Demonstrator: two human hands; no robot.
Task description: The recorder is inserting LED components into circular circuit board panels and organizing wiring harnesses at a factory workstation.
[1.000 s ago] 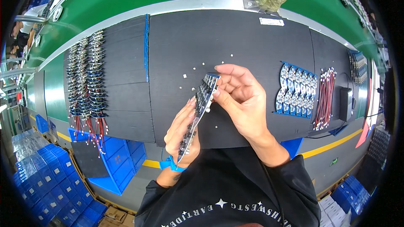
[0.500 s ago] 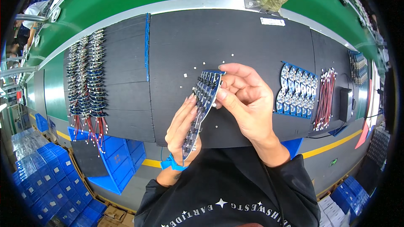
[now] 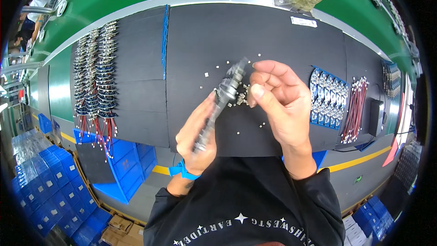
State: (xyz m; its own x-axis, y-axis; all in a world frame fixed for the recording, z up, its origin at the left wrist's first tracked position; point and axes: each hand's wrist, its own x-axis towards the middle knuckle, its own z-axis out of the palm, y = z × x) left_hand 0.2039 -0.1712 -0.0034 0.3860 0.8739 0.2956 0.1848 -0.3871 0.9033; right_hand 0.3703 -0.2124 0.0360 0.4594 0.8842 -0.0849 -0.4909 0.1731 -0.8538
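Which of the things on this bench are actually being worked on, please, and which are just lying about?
In hand:
- left hand holding a long strip of circuit boards
- right hand open, fingers beside the strip's top
- small loose bits on the black mat

Lying about:
- wired boards, left
- blue tray of boards
- red wire bundle
- blue bins

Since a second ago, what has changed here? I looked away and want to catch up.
The left hand has kept its grip on the long strip of small circuit boards but turned it edge-on. The right hand, which was pinching the strip's top end, has let go and now sits open beside it. The rows of wired parts, the blue tray of boards and the small loose pieces on the black mat stayed put.
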